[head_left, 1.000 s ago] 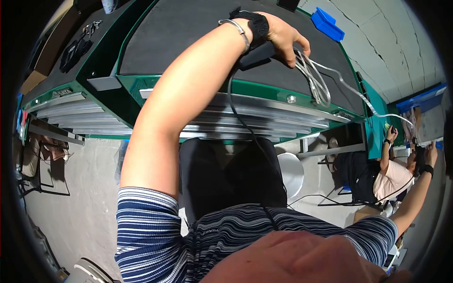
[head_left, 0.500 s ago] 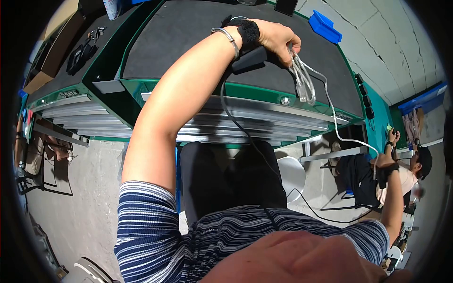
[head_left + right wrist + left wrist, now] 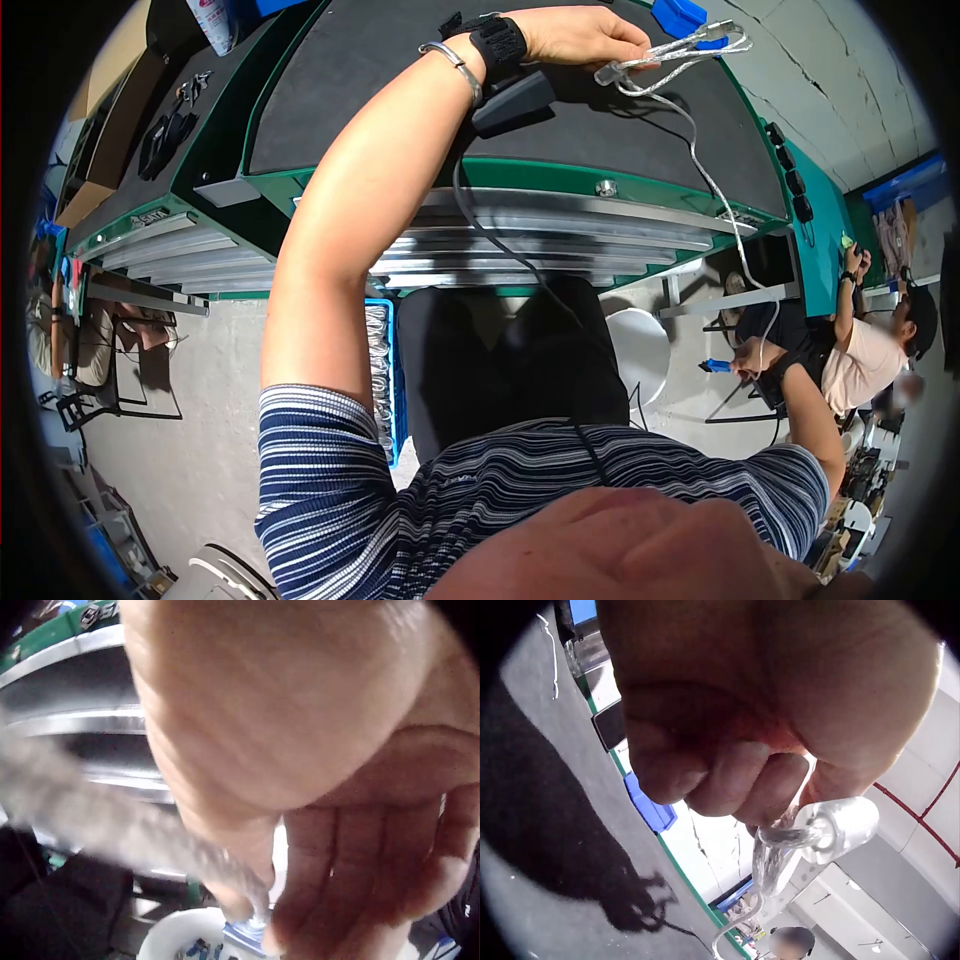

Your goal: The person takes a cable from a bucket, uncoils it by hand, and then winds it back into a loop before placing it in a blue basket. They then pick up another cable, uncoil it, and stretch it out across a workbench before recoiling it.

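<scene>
In the head view my left hand [image 3: 588, 38] pinches a looped grey-white cable [image 3: 690, 50] above the worktop, with a pale plug [image 3: 608, 74] by the fingertips. The left wrist view shows curled fingers and a clear-sleeved plug [image 3: 844, 827] standing out beside the thumb. One strand runs down across the bench edge to my right hand [image 3: 755, 360], held low at the right. Its thumb and fingers pinch the cable's other end, which carries a blue piece [image 3: 715, 366]. In the right wrist view that blue end [image 3: 246, 937] overlaps a white bin [image 3: 161, 937].
A black box [image 3: 515, 105] with a black lead lies on the dark worktop [image 3: 370, 90]. A blue tray [image 3: 680, 18] sits at its far right corner. Small blue bits lie in the white bin. A blue crate [image 3: 393, 400] of cables stands beside my legs. Another person [image 3: 870, 350] works at right.
The left hand has lifted the cable loops, which now point right instead of hanging down. The right hand has come inward from the far right, bringing the strand's blue end over beside the bin.
</scene>
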Demonstrator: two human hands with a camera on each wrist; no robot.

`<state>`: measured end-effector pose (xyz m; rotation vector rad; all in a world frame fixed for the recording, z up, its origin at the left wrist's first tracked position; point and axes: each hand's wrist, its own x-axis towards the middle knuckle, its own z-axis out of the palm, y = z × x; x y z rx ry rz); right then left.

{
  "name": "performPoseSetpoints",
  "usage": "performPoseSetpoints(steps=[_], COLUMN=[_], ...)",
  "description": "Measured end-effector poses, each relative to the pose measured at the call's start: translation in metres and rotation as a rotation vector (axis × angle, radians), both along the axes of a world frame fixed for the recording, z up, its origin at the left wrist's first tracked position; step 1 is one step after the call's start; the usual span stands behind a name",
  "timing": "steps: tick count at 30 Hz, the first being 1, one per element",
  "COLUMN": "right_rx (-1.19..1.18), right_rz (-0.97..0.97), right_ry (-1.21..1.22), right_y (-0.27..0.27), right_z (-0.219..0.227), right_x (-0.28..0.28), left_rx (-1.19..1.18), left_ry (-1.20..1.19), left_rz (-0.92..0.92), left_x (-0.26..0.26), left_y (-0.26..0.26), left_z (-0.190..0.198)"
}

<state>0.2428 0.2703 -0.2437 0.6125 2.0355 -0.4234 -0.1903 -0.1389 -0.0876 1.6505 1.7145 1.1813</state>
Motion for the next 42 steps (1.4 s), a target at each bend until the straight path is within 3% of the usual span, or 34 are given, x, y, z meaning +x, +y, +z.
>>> performPoseSetpoints(steps=[2, 4, 6, 7, 8, 10, 12, 13, 16, 18, 20, 21, 26, 27, 30, 34, 35, 38, 42], right_rx=[-0.016, 0.113, 0.124, -0.071, -0.3, -0.344, -0.283, -0.322, -0.229, -0.503, -0.612, -0.681, -0.348, -0.287, -0.15, 0.324, 0.323, 0.041, -0.175], right_rz=[0.074, 0.583, 0.45, 0.175, 0.183, -0.021, 0.177, 0.328, 0.514, 0.506, 0.268, 0.172, 0.122, 0.081, -0.06, 0.11, 0.109, -0.012, -0.076], right_ry=[0.024, 0.38, 0.413, 0.437, 0.648, 0.846, 1.076, 1.19, 1.309, 1.146, 0.892, 0.971, 0.858, 0.838, 0.816, 1.167, 1.17, 0.787, 0.745], right_y=[-0.005, 0.012, -0.038, -0.069, -0.083, -0.131, -0.17, -0.183, -0.213, -0.222, -0.24, -0.237, -0.21, -0.199, -0.158, -0.035, -0.039, -0.051, -0.028], right_z=[0.0, -0.008, 0.071, 0.111, 0.135, 0.186, 0.209, 0.206, 0.185, 0.175, 0.191, 0.182, 0.218, 0.227, 0.254, 0.265, 0.272, 0.296, 0.292], right_x=[0.004, 0.015, -0.029, -0.056, -0.078, -0.113, -0.146, -0.165, -0.216, -0.246, -0.247, -0.248, -0.218, -0.211, -0.19, -0.172, -0.166, -0.125, -0.067], left_rx=[-0.028, -0.052, -0.008, 0.038, 0.035, -0.01, -0.009, -0.007, -0.004, 0.099, 0.141, 0.18, 0.245, 0.268, 0.213, 0.111, 0.124, 0.088, 0.086], left_ry=[-0.05, -0.044, -0.093, -0.142, -0.146, -0.205, -0.191, -0.149, -0.185, -0.203, -0.221, -0.204, -0.337, -0.091, -0.121, -0.051, -0.024, -0.122, -0.154], left_rz=[-0.043, -0.105, -0.146, -0.18, -0.186, -0.212, -0.219, -0.207, -0.226, -0.18, -0.134, -0.091, 0.017, 0.248, 0.336, 0.261, 0.264, 0.22, 0.148], left_x=[0.002, -0.001, -0.004, -0.004, -0.004, -0.003, 0.0, 0.002, 0.005, 0.006, -0.003, -0.008, -0.028, -0.031, -0.023, -0.033, -0.028, -0.025, -0.028], left_y=[0.0, 0.003, 0.007, 0.01, 0.01, 0.008, 0.007, 0.006, 0.001, 0.0, 0.001, 0.002, -0.005, -0.005, -0.007, -0.004, -0.005, -0.009, -0.009], left_z=[0.0, -0.001, -0.008, -0.011, -0.011, -0.008, -0.005, -0.003, -0.003, -0.003, -0.006, -0.007, -0.009, -0.007, -0.007, -0.014, -0.012, -0.008, -0.006])
